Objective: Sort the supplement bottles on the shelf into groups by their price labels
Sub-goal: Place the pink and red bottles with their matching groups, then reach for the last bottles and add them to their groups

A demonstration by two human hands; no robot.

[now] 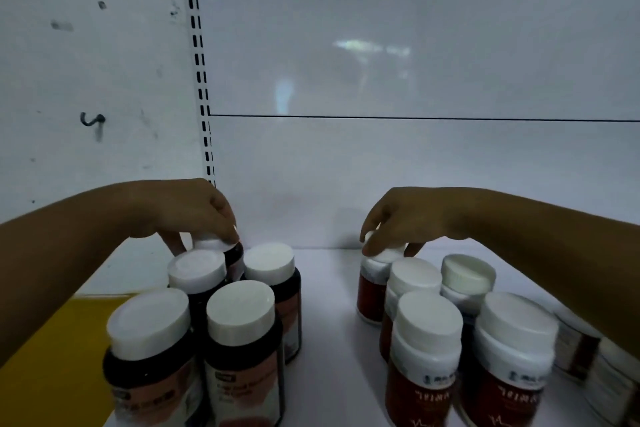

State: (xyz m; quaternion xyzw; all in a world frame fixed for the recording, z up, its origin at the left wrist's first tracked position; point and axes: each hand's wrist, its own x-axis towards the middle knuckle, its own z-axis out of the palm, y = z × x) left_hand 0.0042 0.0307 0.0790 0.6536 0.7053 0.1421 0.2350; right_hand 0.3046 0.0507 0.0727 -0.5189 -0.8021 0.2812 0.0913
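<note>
Two clusters of white-capped supplement bottles stand on the white shelf (329, 340). On the left are several dark bottles with pinkish labels (242, 350). On the right are several white-shouldered bottles with red labels (426, 357). My left hand (194, 211) grips the cap of the rearmost dark bottle (216, 248) from above. My right hand (405, 222) grips the cap of the rearmost red-labelled bottle (375, 279) the same way. Both bottles stand upright; whether they touch the shelf is hidden. No price labels are readable.
The white back panel (415, 166) of the shelf rises right behind the bottles. A slotted upright (204, 97) runs down on the left. A yellow surface (62, 357) lies lower left. Boxes with brown-and-white sides (588, 367) sit at the far right under my forearm.
</note>
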